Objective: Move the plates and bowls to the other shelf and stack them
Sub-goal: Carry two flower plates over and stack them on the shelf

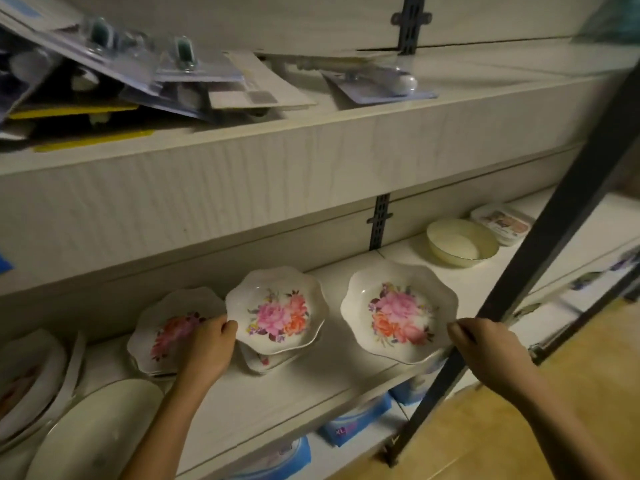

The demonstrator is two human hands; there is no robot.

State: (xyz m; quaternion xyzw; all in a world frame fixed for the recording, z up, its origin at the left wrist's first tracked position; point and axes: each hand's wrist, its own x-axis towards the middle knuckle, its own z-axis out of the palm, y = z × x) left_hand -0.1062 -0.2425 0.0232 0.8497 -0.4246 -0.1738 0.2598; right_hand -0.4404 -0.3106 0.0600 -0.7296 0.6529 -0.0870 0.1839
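Note:
My left hand (209, 344) grips the left rim of a scalloped white plate with pink and orange flowers (277, 311), held tilted above a small stack of like plates (266, 362). My right hand (485, 348) grips the right rim of a second flowered plate (398, 311), which rests near the shelf's front edge. Another flowered stack (166, 332) lies behind my left hand. A plain cream bowl (460, 242) sits further right on the same white shelf (277, 403). Large plates (31, 382) and an oval white platter (97, 434) fill the lower left.
A dark metal post (540, 265) slants down in front of the shelf beside my right hand. A lidded white container (502, 225) stands at the far right. Blister-packed goods (145, 74) crowd the upper shelf. Blue packages (353, 420) sit below. Wooden floor (519, 431) lies to the right.

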